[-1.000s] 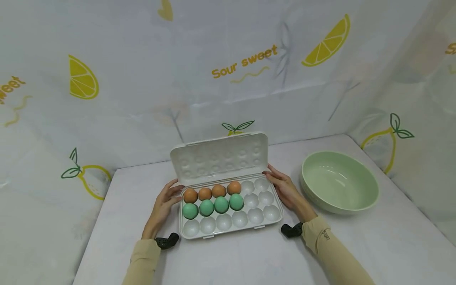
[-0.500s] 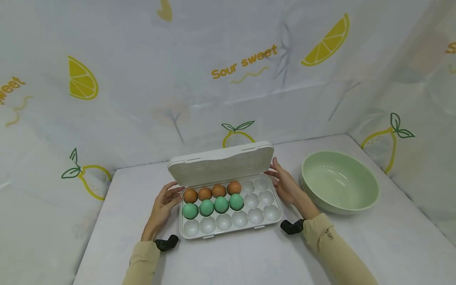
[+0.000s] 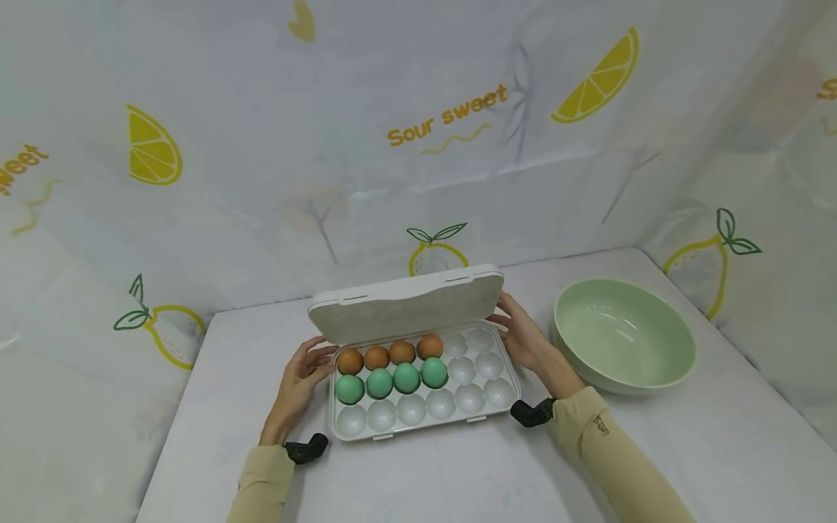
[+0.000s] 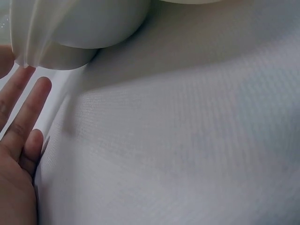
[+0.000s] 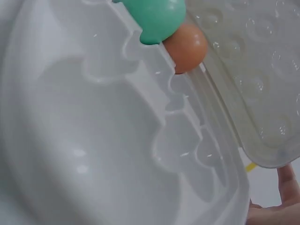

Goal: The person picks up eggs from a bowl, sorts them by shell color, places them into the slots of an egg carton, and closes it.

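Observation:
A white plastic egg box (image 3: pixel 467 415) lies on the table with its lid (image 3: pixel 405 309) tilted partway over the base. Several brown eggs (image 3: pixel 402 352) fill part of the back row, and several green eggs (image 3: pixel 407 378) sit in the row before them. At the box's left rim, my left hand (image 3: pixel 299 381) holds the edge between thumb and fingertips; its other fingers reach out straight in the left wrist view. By the right back corner, my right hand (image 3: pixel 526 341) touches the lid's end with extended fingers. The lid partly hides those fingertips.
A large pale green bowl (image 3: pixel 624 338) stands to the right, close to my right forearm. White cloth covers the table (image 3: pixel 418 479), and a lemon-print curtain (image 3: pixel 261 181) hangs behind it. Black wrist devices (image 3: pixel 307 449) stick out from both wrists.
The lid has swung forward from nearly upright to a lower tilt over the base. My right hand has shifted round behind the lid's right end. The left hand and the eggs stay put.

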Demonstrator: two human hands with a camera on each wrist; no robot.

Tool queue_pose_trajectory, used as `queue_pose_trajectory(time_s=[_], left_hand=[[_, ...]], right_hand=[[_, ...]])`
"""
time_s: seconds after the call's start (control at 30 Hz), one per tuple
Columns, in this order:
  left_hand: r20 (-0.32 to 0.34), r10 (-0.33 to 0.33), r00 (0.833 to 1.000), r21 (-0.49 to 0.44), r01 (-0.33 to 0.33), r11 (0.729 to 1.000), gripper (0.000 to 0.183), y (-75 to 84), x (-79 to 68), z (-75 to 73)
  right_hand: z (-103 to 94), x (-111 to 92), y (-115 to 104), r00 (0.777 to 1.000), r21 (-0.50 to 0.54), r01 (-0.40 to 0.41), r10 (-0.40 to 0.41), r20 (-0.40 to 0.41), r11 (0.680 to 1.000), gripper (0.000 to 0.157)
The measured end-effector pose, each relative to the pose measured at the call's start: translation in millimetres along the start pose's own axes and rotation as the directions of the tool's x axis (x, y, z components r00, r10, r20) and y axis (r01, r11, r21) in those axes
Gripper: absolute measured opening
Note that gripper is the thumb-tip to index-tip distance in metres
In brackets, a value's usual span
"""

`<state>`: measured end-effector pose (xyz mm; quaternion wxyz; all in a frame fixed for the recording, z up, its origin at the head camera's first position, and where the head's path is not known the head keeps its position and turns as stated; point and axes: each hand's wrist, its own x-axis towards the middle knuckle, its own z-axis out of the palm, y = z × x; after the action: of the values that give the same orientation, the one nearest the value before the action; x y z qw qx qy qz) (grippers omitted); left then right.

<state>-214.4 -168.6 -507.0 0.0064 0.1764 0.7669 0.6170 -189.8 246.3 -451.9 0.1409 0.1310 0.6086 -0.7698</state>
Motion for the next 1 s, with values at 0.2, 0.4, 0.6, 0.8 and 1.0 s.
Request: queue_pose_trajectory(time_s=[0.2,0.4,0.6,0.8,1.0], left_hand=[[0.026,-0.176,0.984,-0.049,0.177,0.983,0.037,15.6,1.1,-4.0],[0.218,-0.304,0.927,-0.108,0.332,0.937,0.074,49.6,-1.0,-11.1],[0.324,-0.292,0.900,-0.057,0.326,0.944,0.065,63.1,-15.9,-10.1],[0.257,-0.243,0.935,-0.068,0.268,0.961,0.053,65.0,-45.8,-1.9],[0.114,-0.222,0.968,-0.011,0.224,0.974,0.042,60.9,-73.4,14.3]], right_hand=[[-6.6,-4.4,8.8,0.999,0.057,0.010,-0.011,0.030,0.998,0.066],[-11.9,-14.5,15.4,0.998,0.058,0.053,-0.055,0.038,0.997,0.059],[-19.3,-34.2,18.2,0.985,-0.005,0.146,-0.145,0.093,0.989,0.060],[-20.0,-69.7,21.7,0.966,-0.215,0.224,-0.187,0.180,0.950,0.063],[-21.7,-93.5,40.1,0.928,-0.421,0.373,-0.336,0.163,0.827,0.050]])
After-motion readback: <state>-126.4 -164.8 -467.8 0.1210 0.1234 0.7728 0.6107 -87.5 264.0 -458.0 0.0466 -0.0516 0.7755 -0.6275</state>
